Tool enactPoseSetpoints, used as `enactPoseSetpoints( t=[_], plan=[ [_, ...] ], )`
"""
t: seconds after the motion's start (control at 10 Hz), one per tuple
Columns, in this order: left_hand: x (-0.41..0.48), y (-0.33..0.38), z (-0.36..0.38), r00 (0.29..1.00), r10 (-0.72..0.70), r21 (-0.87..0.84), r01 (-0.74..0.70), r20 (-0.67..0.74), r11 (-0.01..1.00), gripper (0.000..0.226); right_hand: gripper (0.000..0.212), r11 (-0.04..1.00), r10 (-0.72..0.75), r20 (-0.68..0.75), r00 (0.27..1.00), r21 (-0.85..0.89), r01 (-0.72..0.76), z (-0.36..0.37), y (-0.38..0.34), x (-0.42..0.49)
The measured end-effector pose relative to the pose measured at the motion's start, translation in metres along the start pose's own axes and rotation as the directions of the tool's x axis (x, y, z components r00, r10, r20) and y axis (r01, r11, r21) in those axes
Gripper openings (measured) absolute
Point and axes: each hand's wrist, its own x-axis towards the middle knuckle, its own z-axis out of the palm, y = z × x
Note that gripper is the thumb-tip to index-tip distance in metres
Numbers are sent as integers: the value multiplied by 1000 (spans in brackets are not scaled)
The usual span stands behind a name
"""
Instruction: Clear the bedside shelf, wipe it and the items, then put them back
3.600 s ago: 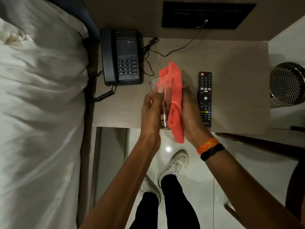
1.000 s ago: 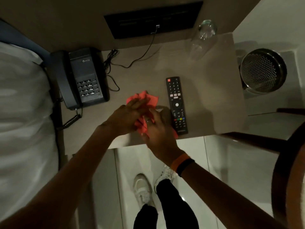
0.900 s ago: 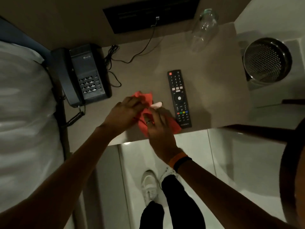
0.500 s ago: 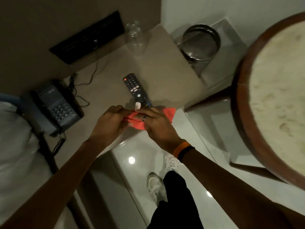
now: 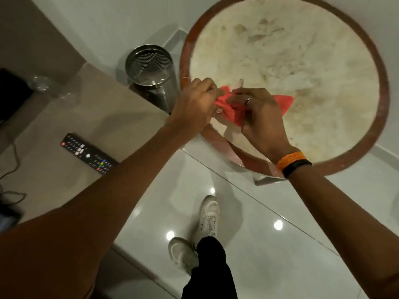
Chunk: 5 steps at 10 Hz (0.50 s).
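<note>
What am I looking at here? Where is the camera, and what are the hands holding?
No machine here: a person wears one camera on the head, looking down at their own arms. The left hand and right hand together grip a red cloth over a round table. At left is the shelf with a remote lying on it and a clear glass near its back. A metal bin stands between shelf and table.
</note>
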Motion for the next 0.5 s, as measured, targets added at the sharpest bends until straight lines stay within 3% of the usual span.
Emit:
enactPoseSetpoints(
  t=[0.2,0.4,0.5],
  plan=[
    [-1,39,51,997,-39,234,22,66,972,56,50,979,197,25,980,-57,-195,2,37,-32],
    [-15,37,78,985,-15,242,-28,174,970,60,60,937,195,163,967,-321,-135,40,46,-53],
    [-17,37,69,989,42,201,-71,143,977,57,59,939,218,156,963,-303,-163,37,40,-53]
  ],
)
